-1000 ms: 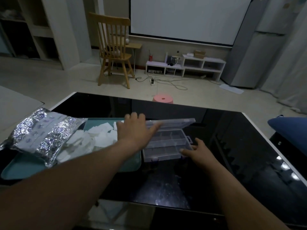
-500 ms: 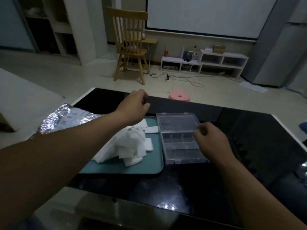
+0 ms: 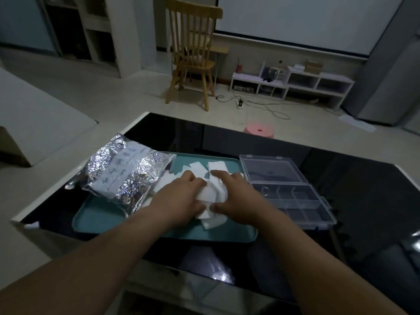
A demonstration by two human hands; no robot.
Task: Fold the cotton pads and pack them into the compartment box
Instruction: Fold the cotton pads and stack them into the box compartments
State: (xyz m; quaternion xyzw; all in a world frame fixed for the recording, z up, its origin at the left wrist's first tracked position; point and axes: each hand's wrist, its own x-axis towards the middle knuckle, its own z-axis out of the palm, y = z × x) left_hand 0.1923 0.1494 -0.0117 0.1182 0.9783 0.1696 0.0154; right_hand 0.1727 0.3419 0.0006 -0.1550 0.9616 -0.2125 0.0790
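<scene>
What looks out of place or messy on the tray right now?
The cotton pads lie in a loose, overlapping heap on the teal tray, some tucked under the crumpled foil bag, which overhangs the tray's left rim. The open compartment box looks empty.

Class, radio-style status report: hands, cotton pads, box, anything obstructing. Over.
Hands: left hand and right hand grip one cotton pad over tray. Open compartment box alongside, no pads visible inside. Silver foil bag clear of box.
</scene>
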